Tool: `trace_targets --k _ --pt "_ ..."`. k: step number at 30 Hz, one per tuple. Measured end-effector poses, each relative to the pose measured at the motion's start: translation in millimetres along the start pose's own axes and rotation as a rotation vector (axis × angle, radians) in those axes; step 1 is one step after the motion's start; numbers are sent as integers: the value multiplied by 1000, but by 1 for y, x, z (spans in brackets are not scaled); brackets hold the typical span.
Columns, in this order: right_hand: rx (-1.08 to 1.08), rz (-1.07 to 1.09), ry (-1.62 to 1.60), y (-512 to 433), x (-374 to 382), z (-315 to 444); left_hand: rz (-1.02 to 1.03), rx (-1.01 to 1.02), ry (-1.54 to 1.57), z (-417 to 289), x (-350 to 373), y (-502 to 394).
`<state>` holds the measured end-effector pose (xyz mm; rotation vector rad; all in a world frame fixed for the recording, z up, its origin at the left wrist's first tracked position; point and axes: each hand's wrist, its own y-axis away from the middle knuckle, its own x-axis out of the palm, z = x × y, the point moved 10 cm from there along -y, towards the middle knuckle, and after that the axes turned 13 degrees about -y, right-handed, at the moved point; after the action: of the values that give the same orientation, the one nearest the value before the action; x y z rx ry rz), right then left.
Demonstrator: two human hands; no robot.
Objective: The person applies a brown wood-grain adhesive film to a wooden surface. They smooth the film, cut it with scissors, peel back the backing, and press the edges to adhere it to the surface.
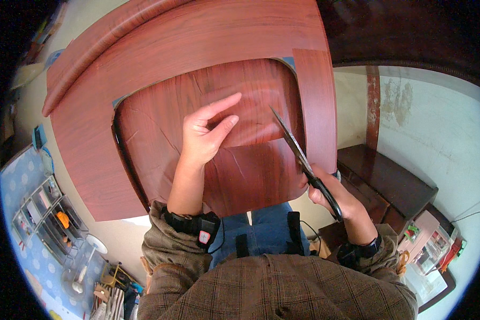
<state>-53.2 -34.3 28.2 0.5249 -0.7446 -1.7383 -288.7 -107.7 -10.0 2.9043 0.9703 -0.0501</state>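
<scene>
My right hand holds black-handled scissors, with the blades pointing up and to the left. They look closed or nearly so, over the right side of a wood-grain panel. The reddish-brown panel has rounded corners and shows creases like those of a thin film. Above its middle my left hand is empty, thumb and forefinger apart; its other fingers are hidden. A wider wood-grain surround frames the panel on the left, top and right. Small blue patches show at its upper inner corners.
A rounded wood-grain rail runs along the far edge. On the right, a dark wooden cabinet stands against the wall. At lower left are a white standing fan and a shelf rack. A cord hangs near my legs.
</scene>
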Motion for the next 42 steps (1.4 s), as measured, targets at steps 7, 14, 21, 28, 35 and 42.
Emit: trace_targets --k 7,14,21,28,35,42 --pt "6 13 -43 0 2 1 -29 -31 43 4 -2 -1" --pt "26 28 -45 -5 4 -4 9 -41 91 8 2 -4" --pt "10 31 -79 -7 0 1 29 -6 34 3 3 -6" --pt "-12 19 -81 -11 0 5 38 -21 45 2 6 -7" --pt "6 -2 -58 -12 -1 3 33 15 23 -1 5 -10" --pt "-12 -57 -70 -12 -4 -1 21 11 10 -2 5 -11"
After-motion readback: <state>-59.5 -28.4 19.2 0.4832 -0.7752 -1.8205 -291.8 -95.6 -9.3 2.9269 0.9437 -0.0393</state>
